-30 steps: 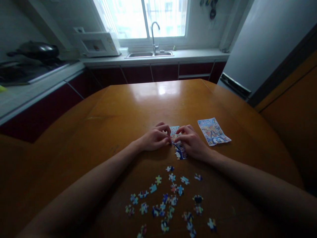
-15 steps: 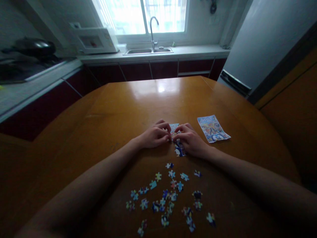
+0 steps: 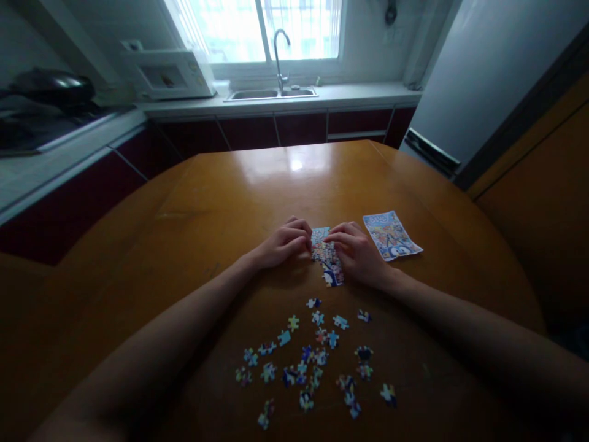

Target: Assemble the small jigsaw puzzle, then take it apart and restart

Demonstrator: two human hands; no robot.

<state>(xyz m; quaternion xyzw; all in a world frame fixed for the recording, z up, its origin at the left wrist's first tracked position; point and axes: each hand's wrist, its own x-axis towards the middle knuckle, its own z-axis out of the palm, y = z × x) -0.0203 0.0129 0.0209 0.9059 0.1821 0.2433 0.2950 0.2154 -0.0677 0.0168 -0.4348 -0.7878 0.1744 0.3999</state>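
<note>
Your left hand [image 3: 288, 243]: fingers curled at the joined puzzle block's [image 3: 327, 255] left edge; whether they pinched anything could not be told. Your right hand [image 3: 359, 252]: fingers bent over the block's right side, the nearer hand; pinch likewise unclear. Block: lay between both hands, long axis running away from you. Loose pieces [image 3: 284, 337]: scattered on your side. Printed sheet [image 3: 391, 236]: lay right of your right hand. Table [image 3: 230, 202]: wooden, beneath all.

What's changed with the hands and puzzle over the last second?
The left hand drew left to the puzzle's left edge; the right hand eased right, exposing more puzzle between them. Whether a piece was released, I can't tell. The loose pieces and printed sheet stayed put.
</note>
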